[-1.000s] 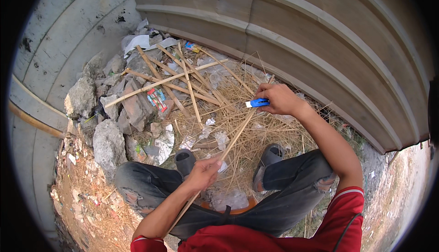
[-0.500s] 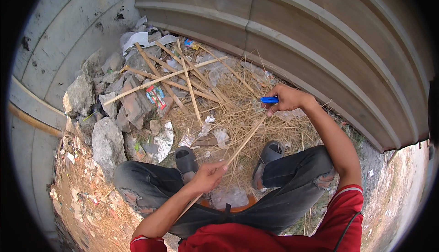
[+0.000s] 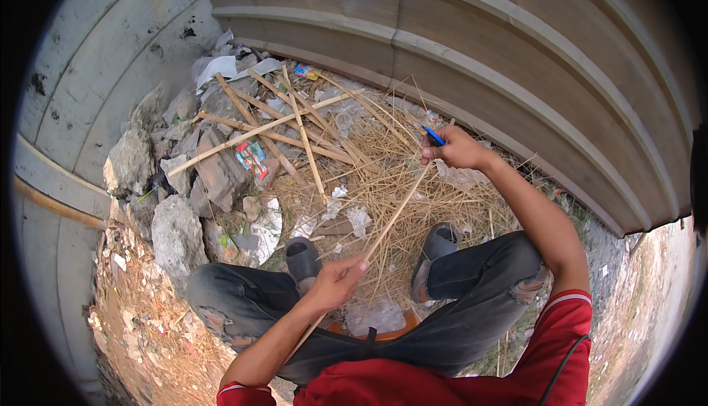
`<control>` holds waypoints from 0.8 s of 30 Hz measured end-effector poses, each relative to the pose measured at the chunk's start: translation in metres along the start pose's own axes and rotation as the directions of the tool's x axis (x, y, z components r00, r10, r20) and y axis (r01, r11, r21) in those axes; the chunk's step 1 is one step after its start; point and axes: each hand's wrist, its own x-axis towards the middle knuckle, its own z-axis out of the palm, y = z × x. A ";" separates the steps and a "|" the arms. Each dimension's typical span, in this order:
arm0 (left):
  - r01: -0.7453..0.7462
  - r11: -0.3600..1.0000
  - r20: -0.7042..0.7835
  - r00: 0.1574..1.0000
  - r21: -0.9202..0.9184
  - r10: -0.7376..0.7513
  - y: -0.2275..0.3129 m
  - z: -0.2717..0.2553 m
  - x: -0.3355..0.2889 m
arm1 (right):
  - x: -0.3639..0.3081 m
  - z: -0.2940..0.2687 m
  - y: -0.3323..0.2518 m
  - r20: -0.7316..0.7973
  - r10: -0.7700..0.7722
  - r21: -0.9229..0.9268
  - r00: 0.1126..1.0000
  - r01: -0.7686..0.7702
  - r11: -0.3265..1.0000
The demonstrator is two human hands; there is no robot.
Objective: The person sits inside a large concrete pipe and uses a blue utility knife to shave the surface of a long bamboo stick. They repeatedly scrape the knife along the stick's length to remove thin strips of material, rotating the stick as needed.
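Observation:
My left hand point(image 3: 335, 283) is closed around a long, thin bamboo strip point(image 3: 392, 224). From beneath my left forearm, the strip slants up and to the right, its far end close to my right hand point(image 3: 460, 148). That hand is closed on a blue cutter knife point(image 3: 434, 136), which points up and to the left; its tip is too small to make out well. The knife sits just above the strip's far end. Under both hands lie many fine, straw-coloured shavings point(image 3: 402, 192), spread between my sandalled feet and the metal wall.
Several bamboo slats point(image 3: 301, 139) lie crossed ahead on the left, beside broken concrete chunks point(image 3: 177, 233). A ribbed metal wall point(image 3: 516, 74) closes off the far and right side; a pale panel point(image 3: 88, 74) stands left. A crumpled clear bag point(image 3: 374, 317) lies between my legs.
My right hand has moved slightly up and to the right. The blue cutter knife has turned from nearly level to pointing up and left. My left hand has hardly shifted on the strip.

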 end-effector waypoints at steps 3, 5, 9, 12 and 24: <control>-0.023 1.000 0.000 1.000 -0.011 0.023 -0.001 0.000 0.001 | -0.001 0.002 0.004 -0.024 0.054 0.168 0.998 -0.050 0.985; -0.031 0.999 -0.011 0.999 0.028 0.032 -0.001 0.000 0.001 | -0.001 0.005 0.005 -0.034 0.105 0.225 0.994 -0.094 0.970; -0.048 0.993 -0.038 0.998 0.112 0.053 0.005 0.002 -0.004 | 0.002 0.007 0.008 -0.049 0.160 0.347 0.986 -0.133 0.928; -0.135 0.961 -0.062 0.986 0.241 0.154 -0.002 0.000 -0.002 | 0.004 -0.002 0.011 -0.008 0.125 0.584 0.992 -0.096 0.806; -0.011 0.985 0.076 0.997 -0.171 0.024 0.022 -0.012 0.001 | -0.006 -0.024 0.003 -0.775 -0.117 -0.191 0.621 -0.054 0.980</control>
